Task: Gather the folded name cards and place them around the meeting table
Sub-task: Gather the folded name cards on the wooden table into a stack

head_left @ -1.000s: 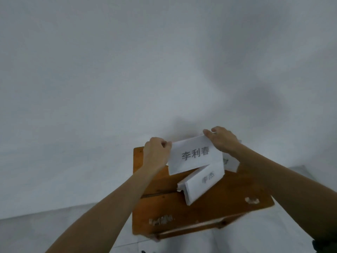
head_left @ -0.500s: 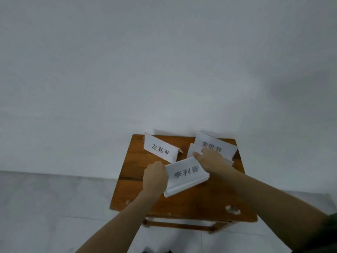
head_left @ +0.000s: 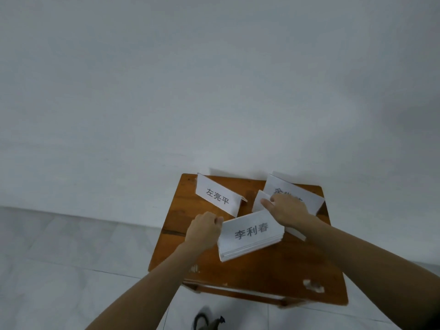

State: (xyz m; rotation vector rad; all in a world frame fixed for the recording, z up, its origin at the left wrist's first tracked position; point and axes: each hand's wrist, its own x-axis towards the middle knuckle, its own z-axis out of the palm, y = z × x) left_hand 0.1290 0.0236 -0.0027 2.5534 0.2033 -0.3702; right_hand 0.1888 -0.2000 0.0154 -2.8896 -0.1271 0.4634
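White card stack (head_left: 250,234) now lowered to desk (head_left: 262,277), left hand (head_left: 204,228) fingers gripping its edge, right hand (head_left: 289,210) shifted onto next card (head_left: 257,198), grip unclear.

The surface (head_left: 262,270) is showing reddish-brown varnished wood with a dull sheen, and its finish is flaking away in pale chipped patches (head_left: 313,285) along the near edge. The stack of cards (head_left: 250,234) at the middle is looking like plain white matt paper with black print, as are the tented card (head_left: 217,196) toward the far-left corner and the flat card (head_left: 307,196) at the far-right corner. The floor (head_left: 71,258) is gleaming faintly in smooth pale tiles; the wall (head_left: 214,79) is looking matt white.
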